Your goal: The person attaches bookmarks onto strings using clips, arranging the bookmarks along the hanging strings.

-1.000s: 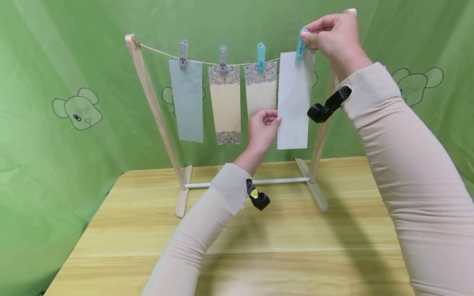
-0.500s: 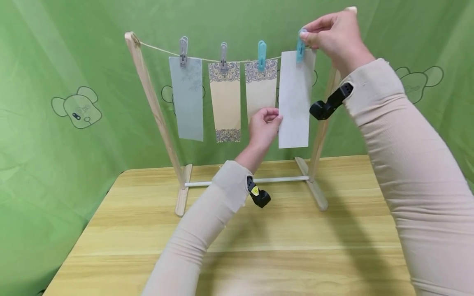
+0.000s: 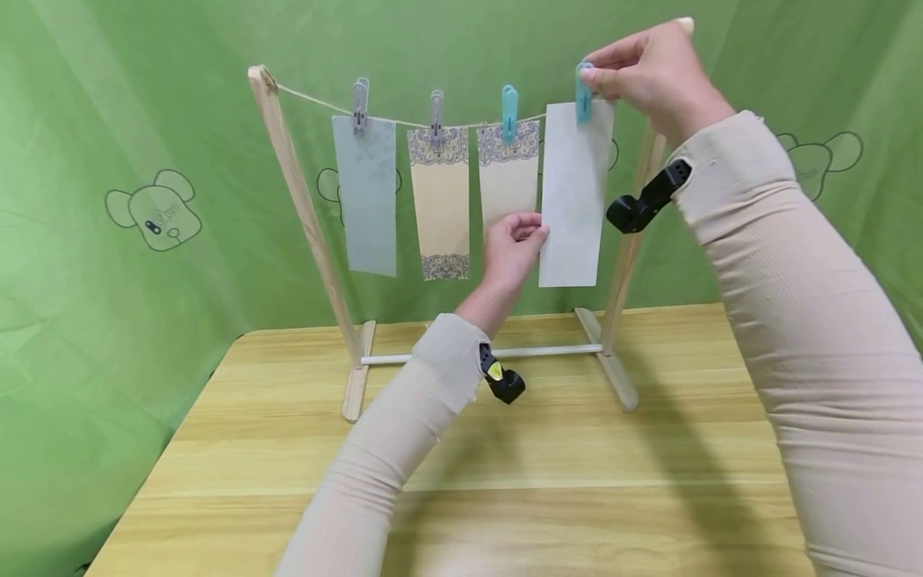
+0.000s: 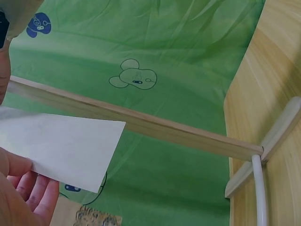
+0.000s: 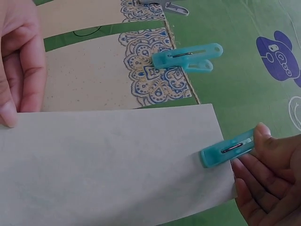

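A plain white paper strip [image 3: 574, 192] hangs at the right end of the string, beside a patterned strip [image 3: 509, 180]. My left hand [image 3: 510, 255] pinches its left edge, a little below mid-height, between thumb and fingers. Up at its top edge, my right hand [image 3: 659, 76] pinches the handles of a blue clothespin [image 3: 583, 100]. In the right wrist view this clothespin [image 5: 228, 149] lies over the strip's top edge; its rear leg is hidden behind the paper. Whether the string runs between its jaws there cannot be seen.
Another blue clothespin [image 3: 509, 112] and two grey clothespins, one at the far left [image 3: 360, 104], hold strips on the string. The wooden frame [image 3: 306, 212] stands on the table [image 3: 548, 497], with a white rod [image 3: 548, 351] low across it. Behind hangs a green cloth [image 3: 180, 304].
The blue clothespin in my right hand has turned from leaning to nearly upright. Both hands keep their holds, with barely any other movement.
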